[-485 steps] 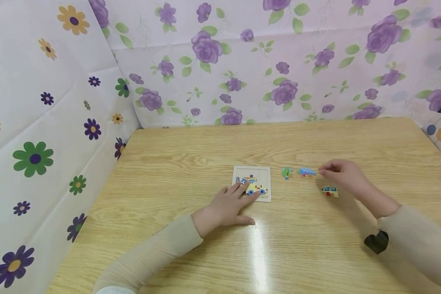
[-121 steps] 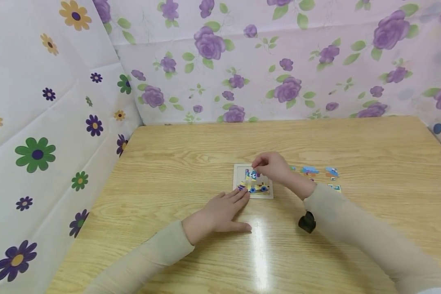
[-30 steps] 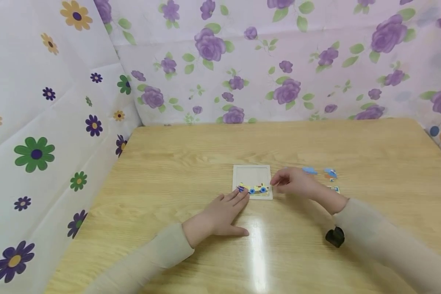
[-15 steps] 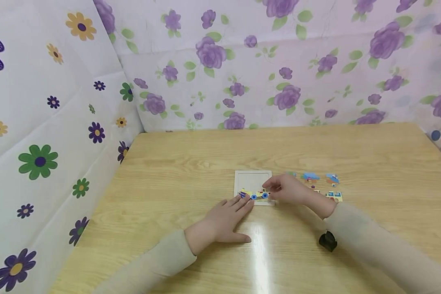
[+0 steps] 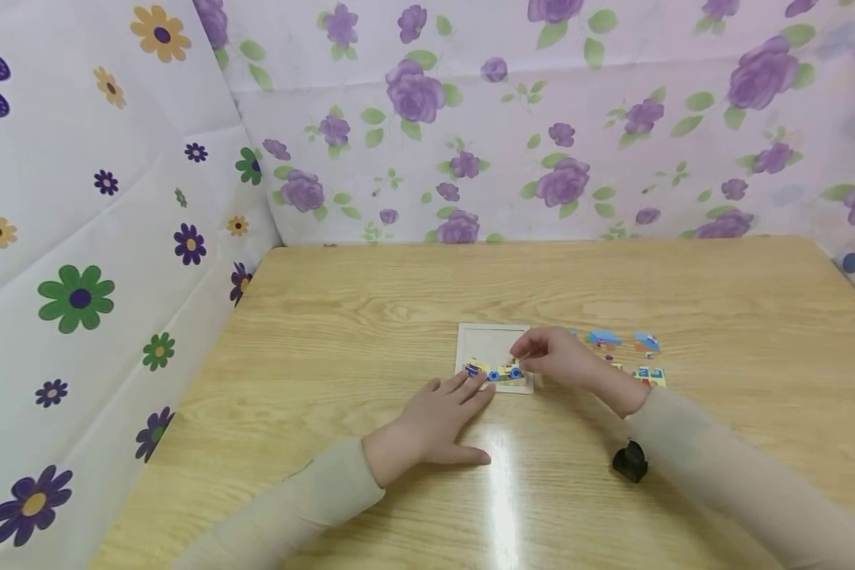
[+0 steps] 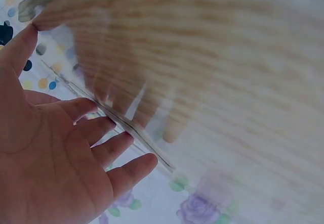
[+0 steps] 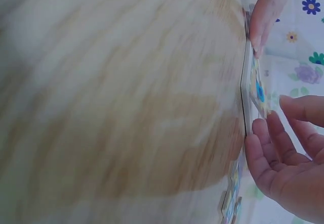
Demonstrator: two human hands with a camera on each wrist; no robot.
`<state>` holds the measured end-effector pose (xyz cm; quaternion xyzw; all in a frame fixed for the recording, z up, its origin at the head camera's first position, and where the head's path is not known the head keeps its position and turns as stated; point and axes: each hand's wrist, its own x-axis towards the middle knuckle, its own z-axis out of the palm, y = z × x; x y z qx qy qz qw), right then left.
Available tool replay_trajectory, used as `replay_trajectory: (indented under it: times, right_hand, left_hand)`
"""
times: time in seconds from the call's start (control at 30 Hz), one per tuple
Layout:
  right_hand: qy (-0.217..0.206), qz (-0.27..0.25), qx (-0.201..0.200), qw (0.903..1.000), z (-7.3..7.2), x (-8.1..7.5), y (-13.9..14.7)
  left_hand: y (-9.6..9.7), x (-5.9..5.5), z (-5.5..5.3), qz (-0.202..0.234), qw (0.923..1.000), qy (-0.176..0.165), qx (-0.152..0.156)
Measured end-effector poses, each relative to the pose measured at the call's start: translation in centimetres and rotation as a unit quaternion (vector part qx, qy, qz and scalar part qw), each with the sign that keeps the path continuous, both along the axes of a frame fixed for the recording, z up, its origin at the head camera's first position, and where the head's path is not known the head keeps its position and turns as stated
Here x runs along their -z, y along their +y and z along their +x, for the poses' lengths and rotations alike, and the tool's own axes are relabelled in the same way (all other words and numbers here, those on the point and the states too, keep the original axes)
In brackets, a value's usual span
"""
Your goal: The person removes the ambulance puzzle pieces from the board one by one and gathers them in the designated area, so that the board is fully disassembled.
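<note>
A small pale puzzle board [image 5: 495, 326] lies flat on the table, with yellow vehicle pieces [image 5: 499, 374] with blue wheels along its lower part. My left hand [image 5: 438, 421] rests with spread fingers at the board's lower left, fingertips on the pieces and rim. At the right edge my right hand [image 5: 559, 360] has its fingertips at the rightmost piece. The right wrist view shows this piece [image 7: 257, 90] tilted, its end touching the index finger [image 7: 276, 128], while the thumb [image 7: 298, 105] stands apart. Loose puzzle pieces lie right of the board, partly behind my right hand.
Loose pieces include blue ones [image 5: 604, 339] [image 5: 647, 342] and a yellow one with windows [image 5: 651, 376]. Wooden tabletop [image 5: 370, 317] surrounds the board. Flower-print sheets [image 5: 413, 158] stand behind and at the left.
Four seconds ago my right hand held a piece with eyes over the board; that upper area is bare now. Over the last second my right hand moved left onto the board's right edge.
</note>
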<state>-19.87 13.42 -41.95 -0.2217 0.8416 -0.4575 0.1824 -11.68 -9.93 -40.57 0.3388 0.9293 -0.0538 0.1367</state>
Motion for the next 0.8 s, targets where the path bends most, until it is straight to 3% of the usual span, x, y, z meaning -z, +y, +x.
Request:
replay_trajectory:
  times: [0.23, 0.6, 0.8]
  right_hand:
    - [0.011, -0.012, 0.012, 0.9998, 0.08, 0.14, -0.27]
    - [-0.008, -0.035, -0.001, 0.9993, 0.01, 0.19, -0.19]
    - [-0.005, -0.036, 0.02, 0.9991, 0.2, 0.11, 0.15]
  left_hand:
    - [-0.02, -0.07, -0.04, 0.006, 1.0, -0.001, 0.001]
    - [-0.19, 0.06, -0.18, 0.023, 0.9996, -0.01, -0.009]
    - [-0.24, 0.14, -0.23, 0.028, 0.9994, -0.015, -0.011]
